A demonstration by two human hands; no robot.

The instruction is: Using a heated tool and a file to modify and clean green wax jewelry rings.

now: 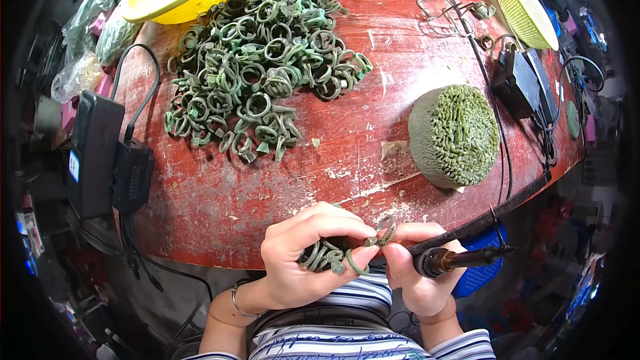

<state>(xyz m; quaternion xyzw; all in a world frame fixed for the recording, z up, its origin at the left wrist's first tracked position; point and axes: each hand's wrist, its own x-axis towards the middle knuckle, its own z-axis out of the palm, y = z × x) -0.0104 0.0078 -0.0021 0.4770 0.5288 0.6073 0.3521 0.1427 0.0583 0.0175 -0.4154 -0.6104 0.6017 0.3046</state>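
My left hand [300, 253] is closed around a small bunch of green rings [323, 257], near the table's front edge. A single patterned ring [386, 230] stands up between the fingertips of both hands. A plainer ring [357, 263] hangs by my left thumb. My right hand [420, 277] pinches at the patterned ring with thumb and finger, and a dark pen-like tool [440, 262] with a thin pointed tip is held in the same hand, tip toward the right. Ahead on the left lies a large heap of similar green rings [260, 60].
A round green block [453, 137] with a rough, grooved face sits on the worn red table [333, 180]. Far left is a yellow basin [193, 0] with more small green pieces. Black power adapters [97, 153] and cables line both sides. A pale yellow basket [527, 10] leans at far right.
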